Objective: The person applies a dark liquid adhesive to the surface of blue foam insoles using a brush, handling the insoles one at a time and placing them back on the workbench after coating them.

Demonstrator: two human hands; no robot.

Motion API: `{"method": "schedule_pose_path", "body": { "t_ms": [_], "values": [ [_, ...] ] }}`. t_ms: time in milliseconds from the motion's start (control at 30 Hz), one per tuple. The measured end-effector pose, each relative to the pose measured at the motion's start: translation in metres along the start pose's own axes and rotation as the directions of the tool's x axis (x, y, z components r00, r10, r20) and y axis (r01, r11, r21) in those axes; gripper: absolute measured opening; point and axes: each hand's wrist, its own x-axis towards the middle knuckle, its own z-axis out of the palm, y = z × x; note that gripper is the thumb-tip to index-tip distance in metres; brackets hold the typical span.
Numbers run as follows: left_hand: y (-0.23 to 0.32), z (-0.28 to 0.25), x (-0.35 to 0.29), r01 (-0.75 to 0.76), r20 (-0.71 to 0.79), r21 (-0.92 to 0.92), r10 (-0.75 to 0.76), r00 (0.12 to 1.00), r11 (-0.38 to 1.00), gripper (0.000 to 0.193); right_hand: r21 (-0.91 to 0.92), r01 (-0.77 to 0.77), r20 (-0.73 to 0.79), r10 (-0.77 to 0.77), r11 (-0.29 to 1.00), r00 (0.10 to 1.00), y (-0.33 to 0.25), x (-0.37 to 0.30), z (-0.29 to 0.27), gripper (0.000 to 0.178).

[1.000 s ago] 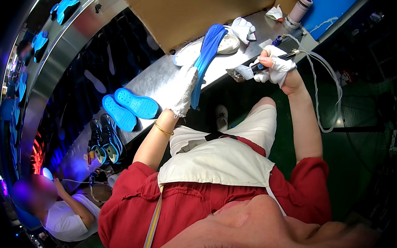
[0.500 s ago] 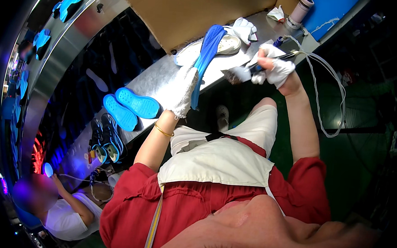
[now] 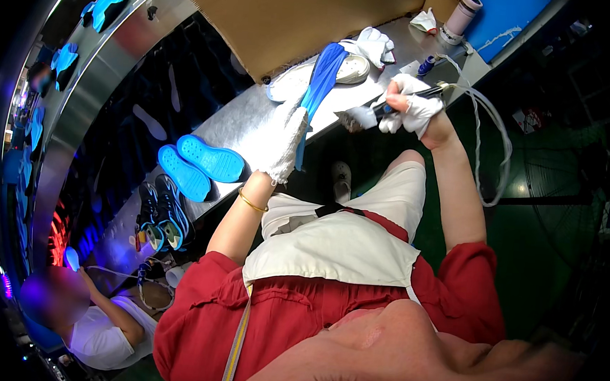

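Observation:
My left hand point(image 3: 284, 146), in a white knit glove, grips a long blue shoe sole point(image 3: 324, 73), turned nearly edge-on and shading from dark to light blue. Its lower end passes behind the glove, and the fingers are partly hidden. To the right, my right hand point(image 3: 413, 108) wears a white glove with bare fingertips and is closed round a brush point(image 3: 358, 118) with a dark handle. The bristles point left toward the sole, with a gap between. A clear hose point(image 3: 506, 157) runs from the handle's far end.
On the metal table point(image 3: 235, 127) lie two blue insoles point(image 3: 212, 160), black-and-blue sneakers point(image 3: 167, 213), a white shoe point(image 3: 354, 69) and white gloves point(image 3: 375, 44). A cardboard box point(image 3: 294, 22), small bottle point(image 3: 426, 65) and pink tumbler point(image 3: 462, 17) stand farther back. At lower left sits another person point(image 3: 104, 332).
My right hand and the brush have moved slightly left and down, and the hose has swung with them. The left hand stays in place; the sole's top has tilted slightly.

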Motion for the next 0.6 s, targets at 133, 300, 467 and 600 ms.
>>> {"method": "schedule_pose_path", "body": {
  "t_ms": [133,300,467,600],
  "values": [
    [-0.001,0.001,0.001,0.004,0.011,0.042,-0.004,1.0,0.999,0.055,-0.034,0.191,-0.221,-0.194,0.981,0.956,0.004,0.01,0.003,0.012],
    [0.003,0.0,0.002,-0.007,0.009,0.178,0.006,1.0,0.984,0.05,-0.365,0.104,-0.125,-0.159,0.925,0.979,0.006,0.016,0.007,0.012],
    [0.004,-0.001,-0.001,0.018,-0.028,0.02,-0.018,0.999,1.0,0.052,0.025,-0.053,0.073,0.051,0.998,0.996,0.002,0.0,0.004,0.013],
    [0.004,0.002,-0.008,0.227,0.06,-0.205,-0.219,0.974,0.952,0.058,0.35,0.15,0.06,-0.182,0.925,0.981,-0.005,0.011,-0.003,0.008]
  ]
}}
